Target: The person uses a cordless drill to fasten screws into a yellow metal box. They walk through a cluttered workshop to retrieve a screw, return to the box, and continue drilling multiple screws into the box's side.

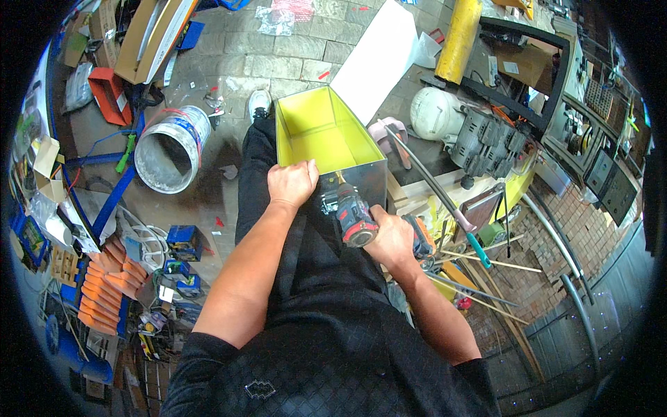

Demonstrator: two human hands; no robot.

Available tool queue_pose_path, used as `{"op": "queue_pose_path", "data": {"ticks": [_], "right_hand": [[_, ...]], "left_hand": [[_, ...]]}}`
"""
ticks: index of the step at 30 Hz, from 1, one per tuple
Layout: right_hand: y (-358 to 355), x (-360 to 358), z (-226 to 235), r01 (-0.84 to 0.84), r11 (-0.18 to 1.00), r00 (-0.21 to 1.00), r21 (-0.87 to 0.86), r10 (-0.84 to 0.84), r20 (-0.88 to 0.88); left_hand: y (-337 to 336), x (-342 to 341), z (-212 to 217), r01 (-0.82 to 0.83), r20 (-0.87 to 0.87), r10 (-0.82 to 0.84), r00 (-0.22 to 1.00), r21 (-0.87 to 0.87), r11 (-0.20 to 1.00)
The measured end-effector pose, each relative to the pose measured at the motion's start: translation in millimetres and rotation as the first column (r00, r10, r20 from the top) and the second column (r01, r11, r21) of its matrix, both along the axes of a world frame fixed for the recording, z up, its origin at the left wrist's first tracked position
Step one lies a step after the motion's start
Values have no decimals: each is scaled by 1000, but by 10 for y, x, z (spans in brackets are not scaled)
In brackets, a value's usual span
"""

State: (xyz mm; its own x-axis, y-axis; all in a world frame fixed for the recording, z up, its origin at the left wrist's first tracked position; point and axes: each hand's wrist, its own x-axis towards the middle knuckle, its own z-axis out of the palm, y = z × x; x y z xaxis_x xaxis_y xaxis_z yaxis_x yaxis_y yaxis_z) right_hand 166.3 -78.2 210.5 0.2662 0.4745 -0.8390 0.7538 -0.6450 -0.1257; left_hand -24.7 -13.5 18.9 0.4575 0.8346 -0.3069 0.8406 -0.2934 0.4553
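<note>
A deep open box, yellow-green inside and dark grey outside, rests at my legs with its open side facing up. My left hand is closed over the box's near left rim, fingers curled inward. A red and black cordless drill is gripped in my right hand. Its bit points away from me at the near wall of the box, just below the rim. Whether the bit touches the metal I cannot tell. Beside the drill's chuck, on the near wall, is a small shiny metal piece, partly hidden.
To the left stands a white bucket, with orange stacked bins nearer me. At right are a compressor, a long grey rod with a teal end, and wooden strips. A white sheet lies beyond the box; a yellow cylinder lies far right.
</note>
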Motion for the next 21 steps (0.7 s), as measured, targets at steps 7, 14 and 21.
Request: {"op": "queue_pose_path", "data": {"ticks": [7,14,21], "right_hand": [[-35,-19,-30,1,1000,1000,-7,-1,-8],[-52,-33,-13,5,998,1000,-63,-3,29],[-74,42,-44,6,1000,1000,0,-6,-8]], "left_hand": [[9,-16,-3,1,2,-1,1000,7,1000],[-17,8,4,-3,28,2,1000,18,1000],[-20,-11,9,9,24,-10,1000,17,1000]]}}
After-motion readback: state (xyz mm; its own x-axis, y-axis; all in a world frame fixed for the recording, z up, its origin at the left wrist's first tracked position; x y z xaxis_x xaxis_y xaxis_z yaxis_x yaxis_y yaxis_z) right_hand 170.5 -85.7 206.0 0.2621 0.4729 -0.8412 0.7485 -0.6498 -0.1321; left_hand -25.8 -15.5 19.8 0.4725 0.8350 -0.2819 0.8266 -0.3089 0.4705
